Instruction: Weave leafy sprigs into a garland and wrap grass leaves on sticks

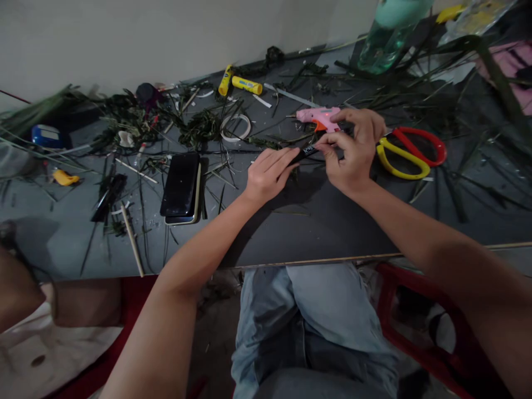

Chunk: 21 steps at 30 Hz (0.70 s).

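From where I stand, both hands are busy with one thing: a slim black marker-like stick with white lettering (308,151), held just above the dark grey tabletop (341,233), in front of the person. The left hand (270,173) has its fingers closed over the near-left end; the right hand (353,152) pinches the other end between thumb and fingertip. I'd judge the step in hand to be steadying or working the stick between the two grips, and any further move seems to call for a firm left hold and a light, careful right pinch.

Just beyond the right hand lies a pink plastic glue gun with an orange trigger (318,117); I can't tell whether the upper fingers touch it. To the right are scissors with red and yellow looped handles (411,152).

As for containers, a translucent green plastic bottle (378,50) stands at the back right, seemingly with liquid inside, though the level is unclear. Near it, a crumpled clear plastic bag (477,19) shows something yellow. Two yellow tubes (246,85) lie further left, their contents hidden.
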### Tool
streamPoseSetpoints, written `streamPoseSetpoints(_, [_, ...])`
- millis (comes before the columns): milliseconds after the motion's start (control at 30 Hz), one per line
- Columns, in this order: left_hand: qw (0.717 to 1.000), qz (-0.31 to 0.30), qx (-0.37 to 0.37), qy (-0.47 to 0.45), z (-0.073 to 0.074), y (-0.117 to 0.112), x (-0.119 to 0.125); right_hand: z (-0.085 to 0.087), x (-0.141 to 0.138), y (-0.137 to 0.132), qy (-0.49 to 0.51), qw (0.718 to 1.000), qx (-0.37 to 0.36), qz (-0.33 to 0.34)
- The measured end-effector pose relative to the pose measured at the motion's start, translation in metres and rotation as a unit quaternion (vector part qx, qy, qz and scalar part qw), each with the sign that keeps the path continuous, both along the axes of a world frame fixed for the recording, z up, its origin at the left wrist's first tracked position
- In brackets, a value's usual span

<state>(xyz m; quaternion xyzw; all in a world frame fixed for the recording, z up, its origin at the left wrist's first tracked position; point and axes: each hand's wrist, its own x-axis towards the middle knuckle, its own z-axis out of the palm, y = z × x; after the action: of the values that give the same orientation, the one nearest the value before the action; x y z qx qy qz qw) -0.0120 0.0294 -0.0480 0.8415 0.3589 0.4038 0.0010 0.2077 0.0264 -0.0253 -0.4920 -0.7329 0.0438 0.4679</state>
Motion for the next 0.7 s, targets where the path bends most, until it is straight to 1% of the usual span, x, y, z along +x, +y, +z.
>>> streamPoseSetpoints(133, [1.0,0.003,-0.001,-0.003,-0.001,0.003,-0.001,0.006,0.006,0.001,0.015,0.998,0.024,-0.056])
streamPoseSetpoints(167, [1.0,0.008,0.005,-0.005,-0.001,0.004,-0.002,0.008,0.008,0.002,0.019,0.998,0.018,-0.052])
streamPoseSetpoints(233, [1.0,0.014,0.021,-0.009,-0.002,0.005,-0.003,0.009,0.01,0.002,0.027,0.999,-0.003,-0.017])
streamPoseSetpoints(300, [0.999,0.011,0.034,-0.014,-0.004,0.006,-0.004,0.009,0.009,0.002,0.038,0.999,-0.004,0.0])
streamPoseSetpoints(333, [0.999,0.009,0.037,-0.019,-0.005,0.007,-0.004,0.009,0.009,0.002,0.045,0.999,0.01,-0.011])
streamPoseSetpoints(400, [0.999,0.011,0.035,-0.03,-0.006,0.008,-0.005,0.01,0.008,0.004,0.073,0.993,0.067,-0.058])
streamPoseSetpoints(500, [0.999,0.023,0.018,-0.046,-0.005,0.008,-0.005,0.01,0.015,0.014,0.121,0.976,0.143,-0.115])
streamPoseSetpoints(567, [0.998,0.036,0.018,-0.053,-0.002,0.007,-0.005,0.01,0.025,0.025,0.15,0.965,0.165,-0.134])
streamPoseSetpoints(700, [0.993,0.079,0.046,-0.07,0.004,0.002,-0.003,0.008,0.044,0.041,0.199,0.945,0.192,-0.173])
